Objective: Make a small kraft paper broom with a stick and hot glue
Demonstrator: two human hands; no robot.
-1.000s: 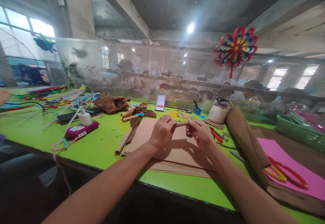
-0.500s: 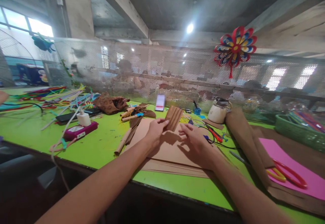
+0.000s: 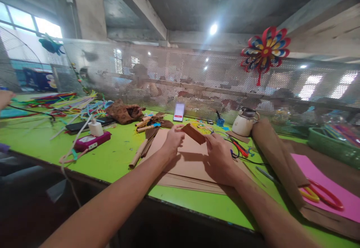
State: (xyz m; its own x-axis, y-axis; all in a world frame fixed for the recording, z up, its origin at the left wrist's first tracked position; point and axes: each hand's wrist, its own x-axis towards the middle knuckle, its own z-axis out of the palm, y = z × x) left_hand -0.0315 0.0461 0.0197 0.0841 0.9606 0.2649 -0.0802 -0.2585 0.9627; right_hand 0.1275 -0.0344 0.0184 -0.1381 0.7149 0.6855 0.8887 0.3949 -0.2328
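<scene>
A small piece of folded brown paper (image 3: 194,133) is held up between my two hands, tilted down to the right. Its left end is pinched in my left hand (image 3: 174,137), with the fingers closed. My right hand (image 3: 218,147) grips the lower right end, thumb and fingers together. Beneath both hands lies a stack of flat brown paper sheets (image 3: 191,163) on the green table (image 3: 123,171). Left of the stack are rolled brown paper pieces (image 3: 138,154).
A phone (image 3: 178,112) stands upright behind my hands. On the right are a white jug (image 3: 243,122), red pliers (image 3: 239,147), scissors (image 3: 326,195) and a green basket (image 3: 332,147). A purple power strip (image 3: 92,140) lies left. Another person's hand (image 3: 5,99) shows at the far left.
My right hand has closed onto the paper's right end; before, its fingers were apart from it. The paper has turned from standing up to a flatter tilt.
</scene>
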